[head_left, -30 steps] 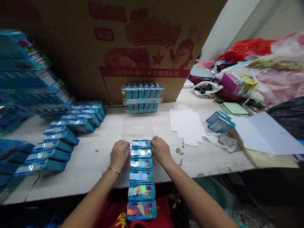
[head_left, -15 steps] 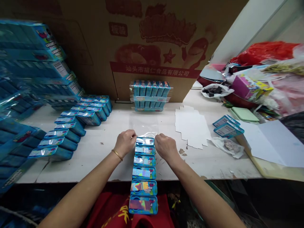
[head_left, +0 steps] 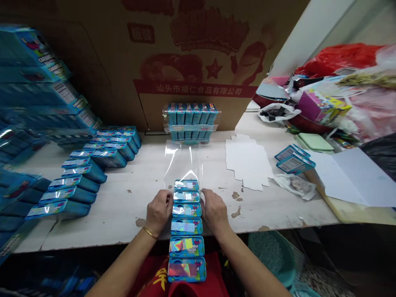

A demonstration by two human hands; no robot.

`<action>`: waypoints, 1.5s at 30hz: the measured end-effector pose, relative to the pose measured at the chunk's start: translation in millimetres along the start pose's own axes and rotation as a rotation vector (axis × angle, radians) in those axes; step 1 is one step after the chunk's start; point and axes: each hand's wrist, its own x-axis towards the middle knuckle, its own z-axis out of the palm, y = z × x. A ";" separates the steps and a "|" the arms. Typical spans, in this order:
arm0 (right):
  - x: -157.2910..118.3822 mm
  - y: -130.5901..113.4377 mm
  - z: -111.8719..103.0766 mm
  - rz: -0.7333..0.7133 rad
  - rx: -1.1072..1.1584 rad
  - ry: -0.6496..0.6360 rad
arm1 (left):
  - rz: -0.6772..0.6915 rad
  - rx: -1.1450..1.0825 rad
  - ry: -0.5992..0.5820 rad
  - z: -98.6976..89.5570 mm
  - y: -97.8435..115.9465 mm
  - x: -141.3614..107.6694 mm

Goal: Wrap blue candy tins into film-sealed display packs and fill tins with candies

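A row of small blue rounded tins (head_left: 186, 226), marked "MACIZO", runs from my lap over the table's front edge. A clear plastic bag (head_left: 183, 161) lies flat beyond the row, its near end around the farthest tins. On the left of the row, my left hand (head_left: 159, 211) is closed with thumb and finger pinched at the bag's edge. Opposite it, my right hand (head_left: 215, 211) has its fingers curled on the bag's other edge, close against the tins. The film between the fingers is barely visible. Behind the bag stands a wrapped pack of tins (head_left: 192, 115).
Rows of blue tins (head_left: 74, 181) and stacked trays (head_left: 40, 88) fill the left side. A large cardboard box (head_left: 198, 66) stands behind. At right are a white card blank (head_left: 247, 161), two blue cartons (head_left: 293, 160), folded white card (head_left: 349, 177) and a green basin (head_left: 272, 251) below.
Both hands have moved toward me along the sides of the tin row. The bag's near end has come with them over the farthest tins. The view has shifted slightly.
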 end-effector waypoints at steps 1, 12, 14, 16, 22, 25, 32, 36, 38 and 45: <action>0.4 -1.6 3.7 0.056 0.006 -0.040 | -0.040 0.031 -0.025 2.0 -0.9 1.1; 6.2 0.0 17.4 0.309 0.116 -0.163 | -0.212 0.289 -0.417 0.8 0.7 13.5; 4.1 -0.4 19.3 0.272 0.098 -0.128 | -0.196 0.275 -0.445 0.5 1.5 11.0; -0.1 -1.7 18.3 0.186 0.060 -0.104 | -0.156 0.277 -0.490 -2.1 2.4 6.3; -33.5 -7.7 -4.4 0.001 0.075 -0.098 | 0.026 0.324 -0.560 -20.9 -0.4 -30.0; -61.2 -9.7 -20.9 -0.074 0.118 -0.159 | 0.169 0.304 -0.524 -32.0 -4.9 -60.3; -104.4 -17.1 -42.1 -0.246 0.231 -0.227 | 0.459 0.093 -0.460 -46.9 1.2 -97.1; -96.1 -19.4 -41.7 -0.132 0.226 -0.159 | 0.331 0.081 -0.389 -47.1 12.7 -84.8; -86.0 -20.4 -42.2 -0.049 0.180 -0.083 | 0.208 0.103 -0.302 -46.1 17.5 -74.6; -62.8 -25.5 -62.5 -0.109 0.179 0.049 | 0.208 0.043 -0.033 -49.1 22.8 -50.9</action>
